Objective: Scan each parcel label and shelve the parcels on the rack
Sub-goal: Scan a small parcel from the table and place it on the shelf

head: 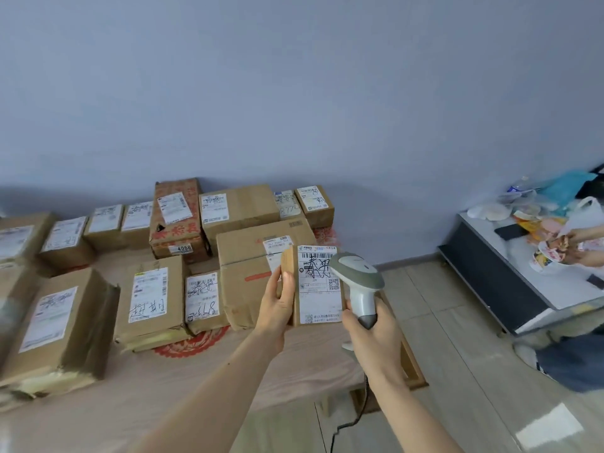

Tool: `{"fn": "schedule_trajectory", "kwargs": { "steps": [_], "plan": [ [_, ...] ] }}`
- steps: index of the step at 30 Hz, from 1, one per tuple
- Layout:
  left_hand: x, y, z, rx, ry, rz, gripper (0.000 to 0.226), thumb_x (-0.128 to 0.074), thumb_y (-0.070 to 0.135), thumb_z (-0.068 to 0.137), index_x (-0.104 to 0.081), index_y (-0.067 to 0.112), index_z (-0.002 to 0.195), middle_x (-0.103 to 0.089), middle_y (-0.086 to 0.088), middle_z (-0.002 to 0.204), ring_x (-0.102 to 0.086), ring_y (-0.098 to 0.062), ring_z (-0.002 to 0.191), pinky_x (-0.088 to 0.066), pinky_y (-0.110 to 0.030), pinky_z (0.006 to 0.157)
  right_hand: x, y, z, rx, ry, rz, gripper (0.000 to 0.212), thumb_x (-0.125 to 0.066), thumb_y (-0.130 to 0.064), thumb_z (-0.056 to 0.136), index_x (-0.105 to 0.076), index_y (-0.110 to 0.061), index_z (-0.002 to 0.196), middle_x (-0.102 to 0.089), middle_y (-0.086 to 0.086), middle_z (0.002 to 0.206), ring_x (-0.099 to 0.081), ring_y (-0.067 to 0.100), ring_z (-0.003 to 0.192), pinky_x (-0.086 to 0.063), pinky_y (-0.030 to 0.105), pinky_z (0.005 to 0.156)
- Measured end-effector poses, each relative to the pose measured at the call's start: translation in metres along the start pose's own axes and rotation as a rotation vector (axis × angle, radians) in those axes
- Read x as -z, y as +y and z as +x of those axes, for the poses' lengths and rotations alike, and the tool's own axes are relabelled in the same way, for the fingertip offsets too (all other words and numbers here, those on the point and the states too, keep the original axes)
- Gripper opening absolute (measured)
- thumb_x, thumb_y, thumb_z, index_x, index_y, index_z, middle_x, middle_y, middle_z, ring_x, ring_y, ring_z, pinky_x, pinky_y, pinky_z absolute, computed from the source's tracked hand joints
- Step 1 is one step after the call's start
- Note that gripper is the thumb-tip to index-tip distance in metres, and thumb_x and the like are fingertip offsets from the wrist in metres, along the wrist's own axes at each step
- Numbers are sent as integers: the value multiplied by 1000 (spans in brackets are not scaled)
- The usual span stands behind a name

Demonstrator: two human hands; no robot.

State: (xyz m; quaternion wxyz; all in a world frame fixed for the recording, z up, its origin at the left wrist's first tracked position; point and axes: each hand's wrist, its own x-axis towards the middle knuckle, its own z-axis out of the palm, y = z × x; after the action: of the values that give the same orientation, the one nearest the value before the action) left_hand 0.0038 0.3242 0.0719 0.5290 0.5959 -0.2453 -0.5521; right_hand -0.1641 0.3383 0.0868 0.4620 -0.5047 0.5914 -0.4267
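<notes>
Pale blue wall (294,93) fills the whole back of your view, and below it the wooden table (157,397) is crowded with cardboard parcels (242,207), labels up, pushed back against that wall. Off to your right sits a grey cabinet (510,289) strewn with bags and wrappers, and another person's hands are busy at its far edge. Now to you: your left hand (277,305) is clamped on a small brown parcel (312,282), thumb pressed on its front edge, fingers hidden behind, holding it upright above the table's right end with its white label (318,286) facing you. Your right hand (372,335) is wrapped tight round the handle of the grey scanner (358,276), whose head sits just at the label's right edge, overlapping it, with the cord (346,423) trailing down below your wrist.
</notes>
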Motion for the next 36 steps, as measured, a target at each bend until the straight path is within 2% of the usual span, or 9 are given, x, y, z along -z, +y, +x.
{"fn": "schedule_trajectory", "kwargs": {
  "steps": [4, 7, 9, 12, 19, 22, 27, 32, 36],
  "plan": [
    [28, 15, -16, 10, 69, -56, 89, -54, 82, 64, -61, 23, 131, -76, 3, 114, -72, -16, 104, -60, -37, 79, -28, -8, -9, 46, -42, -54, 11, -72, -13, 88, -64, -19, 88, -54, 11, 66, -57, 14, 62, -61, 54, 68],
    [49, 22, -21, 16, 53, -53, 84, -48, 87, 63, -60, 32, 124, -74, 3, 118, -70, -19, 110, -59, -44, 89, -48, -13, -13, 71, -49, -87, 12, -74, -18, 85, -62, -17, 85, -53, 3, 63, -62, 29, 69, -59, 58, 69],
    [63, 25, -22, 26, 46, -51, 81, -45, 96, 57, -56, 44, 118, -70, 5, 124, -66, -19, 115, -55, -49, 98, -60, -17, -17, 69, -59, -90, 14, -73, -16, 86, -60, -12, 85, -53, 7, 64, -60, 26, 66, -58, 59, 69],
    [84, 21, -17, 25, 64, -74, 105, -49, 107, 40, -54, 51, 128, -68, 8, 131, -64, -21, 121, -51, -57, 103, -75, -24, -23, 81, -79, -104, 16, -74, -18, 86, -59, -15, 84, -51, -5, 58, -61, 25, 64, -59, 59, 68],
    [112, 29, -14, 53, 68, -107, 102, -46, 102, 51, -55, 44, 134, -72, 6, 125, -69, -20, 114, -62, -50, 86, -96, -32, -34, 107, -76, -125, 22, -76, -27, 83, -59, -13, 87, -60, 23, 79, -64, 38, 78, -58, 59, 70],
    [124, 21, -2, 68, 64, -99, 112, -49, 107, 44, -56, 40, 133, -73, 5, 124, -71, -24, 113, -61, -49, 86, -98, -34, -39, 138, -71, -134, 15, -72, -24, 88, -59, -17, 90, -64, 20, 77, -64, 35, 73, -58, 55, 68],
    [124, 17, -2, 81, -14, -38, 93, -43, 92, 69, -62, 26, 132, -77, -4, 116, -73, -25, 108, -57, -52, 97, -101, -37, -41, 166, -104, -146, 13, -70, -18, 91, -57, -18, 93, -67, 10, 78, -66, 21, 72, -52, 31, 58],
    [125, 5, 0, 126, -27, -73, 99, -51, 94, 60, -67, 27, 131, -76, -2, 120, -72, -24, 112, -54, -51, 103, -111, -39, -36, 141, -108, -122, 15, -70, -18, 93, -56, -18, 99, -68, 2, 86, -67, 10, 79, -53, 17, 58],
    [126, -1, 8, 160, -73, -91, 119, -57, 103, 46, -53, 36, 144, -70, -2, 131, -69, -26, 119, -57, -52, 96, -112, -42, -27, 149, -119, -117, 16, -70, -17, 92, -57, -19, 100, -69, 5, 90, -69, 15, 82, -59, 26, 61]
  ]
}}
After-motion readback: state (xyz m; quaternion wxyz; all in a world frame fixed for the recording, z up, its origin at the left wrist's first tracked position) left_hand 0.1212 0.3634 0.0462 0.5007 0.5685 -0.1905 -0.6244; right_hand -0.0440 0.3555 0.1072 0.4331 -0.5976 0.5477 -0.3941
